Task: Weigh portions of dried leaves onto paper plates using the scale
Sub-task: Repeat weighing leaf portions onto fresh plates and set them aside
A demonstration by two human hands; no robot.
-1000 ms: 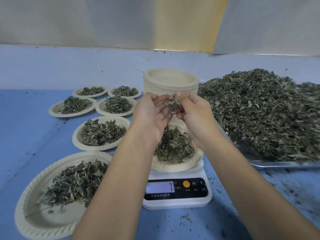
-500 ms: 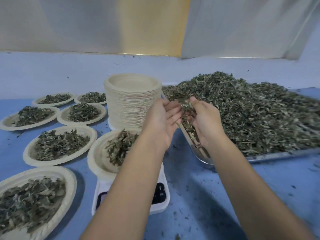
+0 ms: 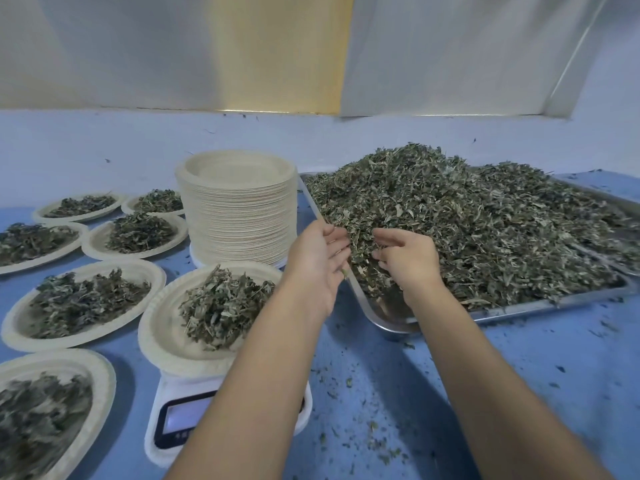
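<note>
Left hand (image 3: 318, 261) and right hand (image 3: 407, 259) sit apart, fingers relaxed, at the 8 o'clock edge of the leaf pile (image 3: 467, 230). Take only a small pinch: the plate (image 3: 157, 336) on the scale (image 3: 162, 389), at their 8 o'clock, looks well filled.

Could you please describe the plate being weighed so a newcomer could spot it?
Left of the big metal tray of dried leaves stands a tall stack of empty plates. The filled plate just in front of that stack is it: unlike the other filled plates flat on the blue table, it sits on the white scale.
</note>
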